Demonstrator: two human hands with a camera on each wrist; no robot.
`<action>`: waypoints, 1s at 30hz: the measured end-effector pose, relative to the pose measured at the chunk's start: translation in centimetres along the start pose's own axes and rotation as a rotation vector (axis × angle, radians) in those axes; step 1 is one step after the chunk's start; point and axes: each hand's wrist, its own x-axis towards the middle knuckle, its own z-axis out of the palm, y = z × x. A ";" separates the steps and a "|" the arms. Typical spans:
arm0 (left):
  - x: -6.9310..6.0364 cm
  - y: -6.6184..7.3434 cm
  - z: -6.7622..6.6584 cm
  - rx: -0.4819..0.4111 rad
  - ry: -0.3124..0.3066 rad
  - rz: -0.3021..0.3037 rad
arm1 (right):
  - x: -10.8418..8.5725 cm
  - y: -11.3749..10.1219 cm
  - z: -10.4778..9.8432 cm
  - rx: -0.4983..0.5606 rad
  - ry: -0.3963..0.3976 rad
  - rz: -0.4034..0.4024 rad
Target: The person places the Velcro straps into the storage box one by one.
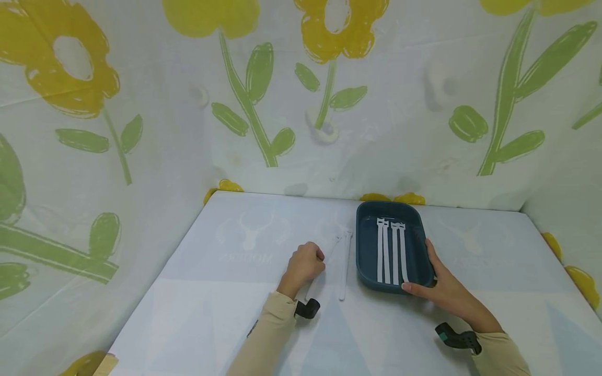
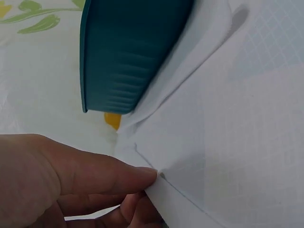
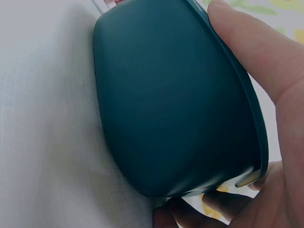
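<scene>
A dark teal tray (image 1: 363,269) stands right of the table's middle, holding several flat white straps with notched heads, like cable ties (image 1: 393,253), laid side by side lengthwise. My right hand (image 1: 453,295) grips the tray's near right corner, its thumb over the rim and its fingers round the outer wall (image 3: 175,104). Left of the tray, my left hand (image 1: 304,265) has curled fingers and appears to pinch a white strap (image 1: 333,248) that slants past it. Thumb and fingertips come together in the left wrist view, where the strap barely stands out against the cloth.
Between my left hand and the tray lies another white strap (image 1: 346,266), nearly parallel to the tray's side. A pale patterned cloth covers the table (image 1: 202,292). Flower-printed curtains (image 1: 385,104) hang close behind the table and along its sides.
</scene>
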 end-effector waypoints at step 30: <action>1.1 -1.9 -0.2 -0.244 -0.144 0.086 | 0.1 0.6 0.5 -0.013 0.023 -0.023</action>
